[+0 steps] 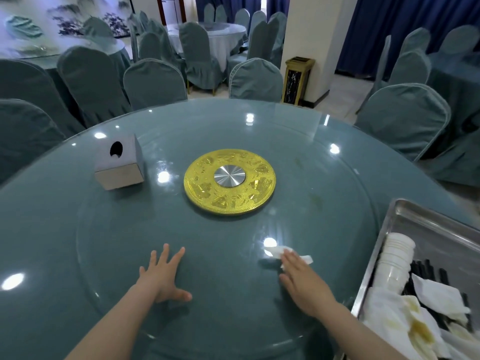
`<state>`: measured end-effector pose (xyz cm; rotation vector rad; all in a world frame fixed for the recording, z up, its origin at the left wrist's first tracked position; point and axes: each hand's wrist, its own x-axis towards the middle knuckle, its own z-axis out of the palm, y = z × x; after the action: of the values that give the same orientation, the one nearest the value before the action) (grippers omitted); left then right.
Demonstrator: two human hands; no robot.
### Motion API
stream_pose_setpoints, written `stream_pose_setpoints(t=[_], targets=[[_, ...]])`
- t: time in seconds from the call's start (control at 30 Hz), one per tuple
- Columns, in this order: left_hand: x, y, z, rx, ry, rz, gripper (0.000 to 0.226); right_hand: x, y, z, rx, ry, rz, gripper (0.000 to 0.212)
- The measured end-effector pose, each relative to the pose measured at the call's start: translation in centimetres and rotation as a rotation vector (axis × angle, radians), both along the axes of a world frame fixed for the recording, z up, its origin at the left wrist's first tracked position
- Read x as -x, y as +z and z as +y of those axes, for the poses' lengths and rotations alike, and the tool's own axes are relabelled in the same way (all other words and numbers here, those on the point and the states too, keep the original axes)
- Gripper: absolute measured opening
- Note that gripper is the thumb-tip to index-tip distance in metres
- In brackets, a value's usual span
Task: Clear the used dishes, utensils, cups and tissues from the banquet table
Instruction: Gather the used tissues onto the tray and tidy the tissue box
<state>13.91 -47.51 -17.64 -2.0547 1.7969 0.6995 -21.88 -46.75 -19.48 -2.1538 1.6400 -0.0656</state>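
My left hand [162, 278] lies flat and empty on the glass turntable [109, 245], probably steadying it; my right hand [302, 283] presses straight fingers on the crumpled tissue [281, 252], ready to sweep it toward the tray [405, 216] beside me.

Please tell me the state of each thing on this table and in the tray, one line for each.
Left hand: open, flat on the glass turntable.
Right hand: open, fingers pressing a tissue.
Tissue: crumpled, lying on the turntable.
Tissue box: upright, no tissue sticking out.
Paper cups: stacked, lying sideways in the metal tray.
Used napkins: stained, heaped in the tray.
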Motion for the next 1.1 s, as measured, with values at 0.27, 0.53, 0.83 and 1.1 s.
stream_pose_setpoints(t=[0.27,0.53,0.83,1.1], targets=[[-1.2,1.4,-1.7,0.004,-0.074,-0.074,0.130,-7.7,0.2,0.8,-0.002,0.097,-0.048,0.060],[7.1,0.8,0.6,0.114,-0.212,0.043,0.131,-4.9,0.7,-0.3,0.029,0.160,-0.019,0.053],[7.3,1.2,0.3,0.058,-0.175,-0.006,0.117,6.3,0.2,-5.2,0.021,-0.300,-0.002,0.052],[6.6,1.3,-0.4,0.053,-0.156,0.021,0.111,6.0,0.3,-11.2,0.038,-0.418,-0.012,0.058]])
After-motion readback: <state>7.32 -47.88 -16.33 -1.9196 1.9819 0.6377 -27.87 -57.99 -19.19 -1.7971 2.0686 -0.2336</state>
